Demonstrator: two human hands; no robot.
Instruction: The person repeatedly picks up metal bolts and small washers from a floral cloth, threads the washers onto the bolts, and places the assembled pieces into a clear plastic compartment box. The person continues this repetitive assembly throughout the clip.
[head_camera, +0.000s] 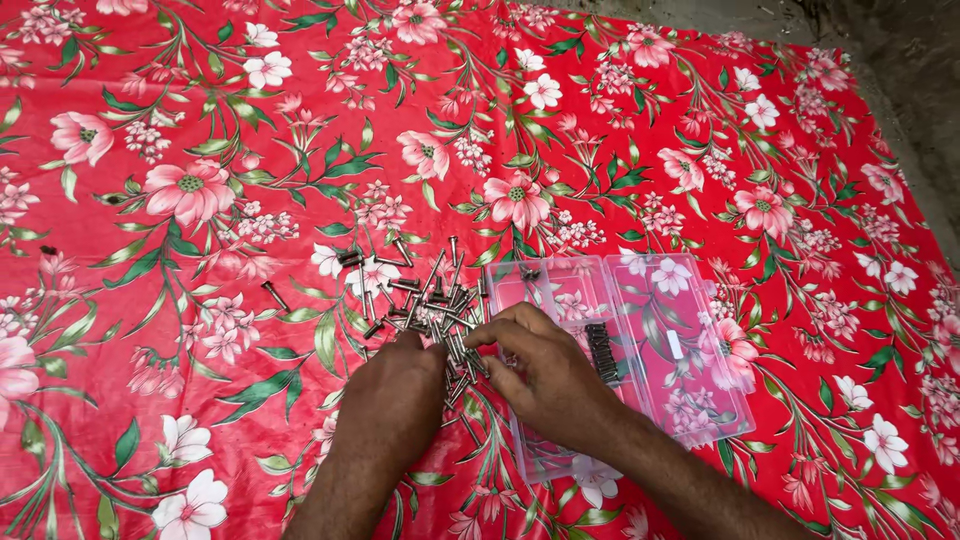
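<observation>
A pile of several dark metal bolts (425, 300) lies on a red floral cloth (200, 150). My left hand (395, 395) rests on the near side of the pile, fingers curled down among the bolts. My right hand (540, 370) is beside it, fingertips pinching at bolts on the pile's right edge. Under my right hand sits an open clear plastic box (680, 360) with compartments; a short row of bolts (600, 350) lies in one of them. Whether either hand grips a bolt is hidden by the fingers.
A single bolt (274, 295) lies apart to the left of the pile, and another small one (350, 258) at its upper left. Bare grey ground (900, 70) shows beyond the cloth's far right edge.
</observation>
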